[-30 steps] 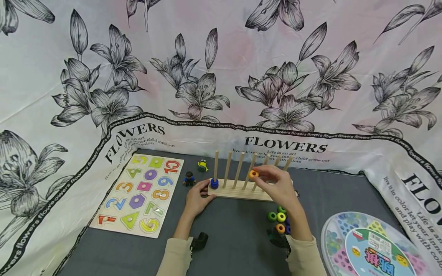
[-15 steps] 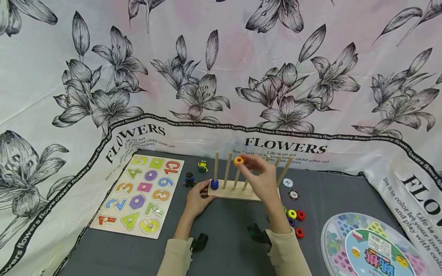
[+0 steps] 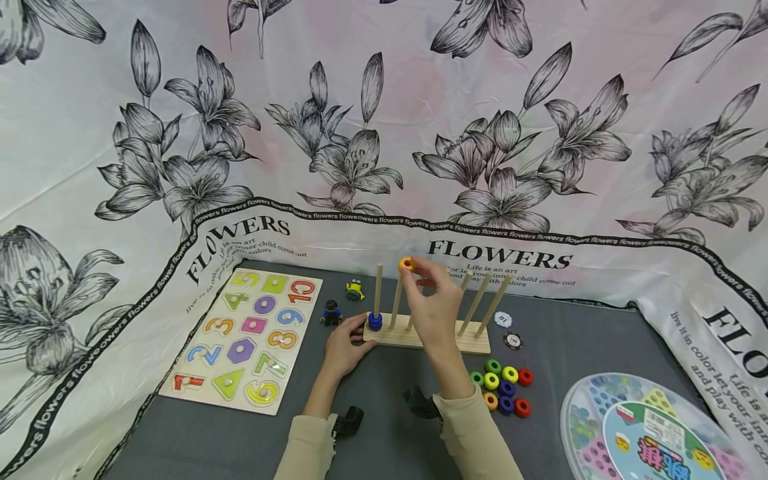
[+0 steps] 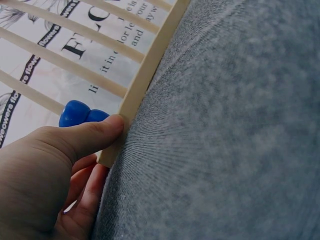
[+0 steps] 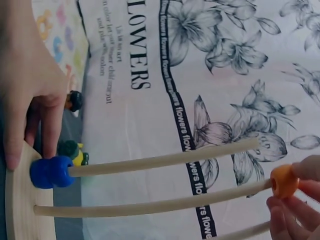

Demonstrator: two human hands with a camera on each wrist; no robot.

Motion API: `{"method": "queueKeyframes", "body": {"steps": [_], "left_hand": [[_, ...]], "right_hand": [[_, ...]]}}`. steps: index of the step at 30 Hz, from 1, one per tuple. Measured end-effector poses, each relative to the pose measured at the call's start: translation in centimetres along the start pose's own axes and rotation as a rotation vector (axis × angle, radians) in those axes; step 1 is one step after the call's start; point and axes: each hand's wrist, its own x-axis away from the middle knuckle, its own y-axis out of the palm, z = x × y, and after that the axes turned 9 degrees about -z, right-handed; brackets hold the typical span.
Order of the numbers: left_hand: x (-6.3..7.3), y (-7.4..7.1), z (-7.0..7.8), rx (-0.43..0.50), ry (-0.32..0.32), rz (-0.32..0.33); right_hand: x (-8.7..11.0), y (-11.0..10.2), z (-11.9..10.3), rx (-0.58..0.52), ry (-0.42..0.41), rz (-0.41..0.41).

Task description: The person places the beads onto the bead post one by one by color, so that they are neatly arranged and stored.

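Observation:
A wooden peg rack (image 3: 474, 346) stands on the grey mat, its pegs leaning up and away. My left hand (image 3: 362, 333) grips the rack's left end, thumb on the front edge of the base (image 4: 150, 70), beside the blue rings (image 3: 375, 321) (image 4: 80, 112) at the foot of the first peg. My right hand (image 3: 413, 270) pinches an orange ring (image 3: 407, 264) (image 5: 284, 181) at the tip of the second peg (image 5: 150, 205). Several loose rings (image 3: 504, 385), green, yellow, red, purple and orange, lie on the mat in front of the rack's right end.
A number-and-shape puzzle board (image 3: 246, 337) lies at the left. Two small toy figures (image 3: 355, 290) (image 3: 330, 312) stand behind the rack's left end, two round chips (image 3: 513, 341) at its right. A round plastic box (image 3: 654, 433) sits at the front right. Flowered cloth walls surround the mat.
My right hand has carried the orange ring up and leftward, from around the fourth peg to the top of the second. The loose rings now show. The left hand has stayed put.

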Motion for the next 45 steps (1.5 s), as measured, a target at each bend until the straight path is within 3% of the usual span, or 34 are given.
{"method": "queueKeyframes", "body": {"steps": [7,18,24,30,45], "left_hand": [[-0.1,0.0,0.1,0.005,-0.019,-0.003],[-0.1,0.1,0.0,0.002,-0.011,-0.005],[-0.1,0.0,0.0,0.003,-0.016,-0.008],[-0.1,0.0,0.1,0.006,-0.015,-0.011],[-0.1,0.0,0.3,-0.006,-0.025,-0.011]], "right_hand": [[-0.3,0.5,-0.5,0.101,0.006,0.035],[-0.4,0.8,-0.7,0.182,0.111,-0.018],[0.2,0.9,-0.5,0.213,0.091,-0.026],[1.0,1.0,0.1,0.198,0.08,-0.031],[5.4,1.9,3.3,0.098,0.25,-0.156]]}}
